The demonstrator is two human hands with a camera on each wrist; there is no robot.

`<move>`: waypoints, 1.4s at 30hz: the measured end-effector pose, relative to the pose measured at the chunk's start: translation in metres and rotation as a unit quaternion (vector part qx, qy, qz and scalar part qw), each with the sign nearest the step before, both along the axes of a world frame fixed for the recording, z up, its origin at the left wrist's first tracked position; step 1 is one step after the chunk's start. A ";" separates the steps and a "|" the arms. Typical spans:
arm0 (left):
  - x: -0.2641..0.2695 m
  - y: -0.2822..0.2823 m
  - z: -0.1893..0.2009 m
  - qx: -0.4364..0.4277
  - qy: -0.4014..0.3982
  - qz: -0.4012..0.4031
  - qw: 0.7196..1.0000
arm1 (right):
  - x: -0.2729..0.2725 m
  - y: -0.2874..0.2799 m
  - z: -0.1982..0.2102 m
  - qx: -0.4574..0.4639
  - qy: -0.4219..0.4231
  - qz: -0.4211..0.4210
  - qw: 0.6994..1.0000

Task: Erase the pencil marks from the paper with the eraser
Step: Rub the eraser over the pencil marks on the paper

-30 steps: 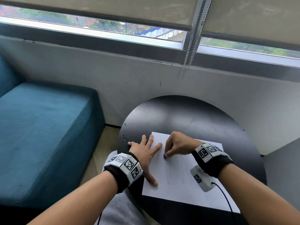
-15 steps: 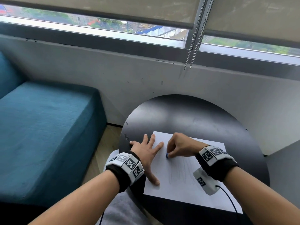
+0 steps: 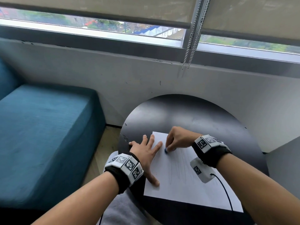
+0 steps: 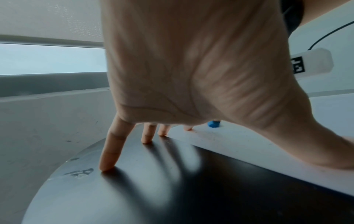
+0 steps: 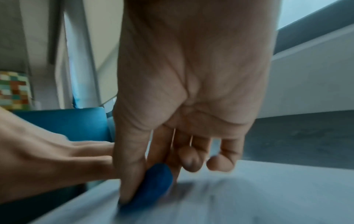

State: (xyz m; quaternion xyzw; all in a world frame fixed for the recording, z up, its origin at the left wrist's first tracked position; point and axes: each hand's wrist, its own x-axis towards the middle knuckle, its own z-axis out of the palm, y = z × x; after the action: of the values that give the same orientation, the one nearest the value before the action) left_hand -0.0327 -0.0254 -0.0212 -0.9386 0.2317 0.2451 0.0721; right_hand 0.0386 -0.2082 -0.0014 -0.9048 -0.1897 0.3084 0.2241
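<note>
Evidently mid-rub: the right hand (image 3: 177, 139) pinched the blue eraser (image 3: 166, 150) against the paper (image 3: 178, 189) while the left hand (image 3: 145, 153) pinned the sheet.

Thumb and forefinger clamped the eraser low, its tip touching the paper near the sheet's far left part, probably so that pressure went straight into the pencil marks (image 3: 181, 166); the other fingers (image 5: 220, 164) were curled out of the way. Faint grey strokes showed on the sheet nearer the person, so the job looked unfinished. The left hand lay flat and spread wide, holding nothing, with thumb and forefinger on the paper's left edge and the outer fingertips (image 4: 106, 166) on the black round table (image 3: 186, 114), presumably to stop the sheet sliding or wrinkling under the rubbing. The right wrist view was blurred.
</note>
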 end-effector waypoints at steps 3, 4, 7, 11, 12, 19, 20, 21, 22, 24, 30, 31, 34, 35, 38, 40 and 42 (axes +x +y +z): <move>0.000 -0.002 0.002 0.000 0.005 -0.003 1.000 | -0.001 -0.004 -0.003 0.025 -0.060 -0.042 0.997; 0.000 -0.003 0.003 0.001 0.008 -0.003 1.000 | -0.007 -0.003 -0.002 0.023 -0.044 -0.027 0.998; 0.000 -0.004 0.004 0.006 0.013 0.000 1.000 | -0.032 0.006 0.004 -0.045 0.054 0.089 0.994; -0.001 -0.004 0.004 0.005 0.016 0.003 1.000 | -0.030 0.002 0.003 -0.027 0.005 0.059 0.998; -0.001 -0.004 0.004 0.006 0.015 0.003 1.000 | -0.030 -0.001 0.001 -0.008 -0.023 0.029 0.999; 0.000 -0.004 0.005 0.006 0.025 0.005 1.000 | -0.055 0.001 0.003 -0.009 0.054 0.093 0.994; 0.000 -0.004 0.005 0.008 0.023 0.004 1.000 | -0.051 -0.002 0.001 0.010 0.024 0.061 0.998; 0.000 -0.004 0.005 0.009 0.021 0.003 1.000 | -0.048 -0.005 -0.002 0.031 -0.010 0.029 0.999; 0.000 -0.004 0.005 0.008 0.021 0.003 1.000 | -0.049 -0.007 -0.004 0.044 -0.032 0.007 0.999; 0.000 -0.004 0.005 0.007 0.026 0.003 1.000 | -0.059 -0.007 -0.006 0.049 -0.014 0.014 0.999; 0.001 -0.004 0.006 0.006 0.030 0.008 1.000 | -0.060 -0.002 -0.002 0.028 0.019 0.051 0.998; 0.001 -0.004 0.005 0.006 0.029 0.008 1.000 | -0.058 -0.003 -0.004 0.043 -0.013 0.029 0.999; 0.001 -0.004 0.006 0.008 0.031 0.007 0.999 | -0.073 -0.004 -0.006 0.056 0.001 0.043 0.997; 0.001 -0.004 0.006 0.010 0.033 0.007 0.999 | -0.079 -0.003 -0.005 0.045 0.029 0.068 0.996; 0.001 -0.003 0.005 0.011 0.034 0.008 0.999 | -0.077 -0.002 -0.003 0.040 0.033 0.078 0.996; 0.001 -0.003 0.004 0.009 0.030 0.009 0.999 | -0.071 -0.005 -0.006 0.068 -0.012 0.038 0.997; 0.001 -0.003 0.004 0.010 0.028 0.009 1.000 | -0.075 -0.008 -0.009 0.077 -0.018 0.031 0.996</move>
State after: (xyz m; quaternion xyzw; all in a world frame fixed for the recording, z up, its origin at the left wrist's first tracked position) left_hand -0.0321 -0.0289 -0.0175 -0.9327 0.2230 0.2738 0.0727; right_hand -0.0360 -0.2158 -0.0104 -0.8839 -0.2448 0.2834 0.2803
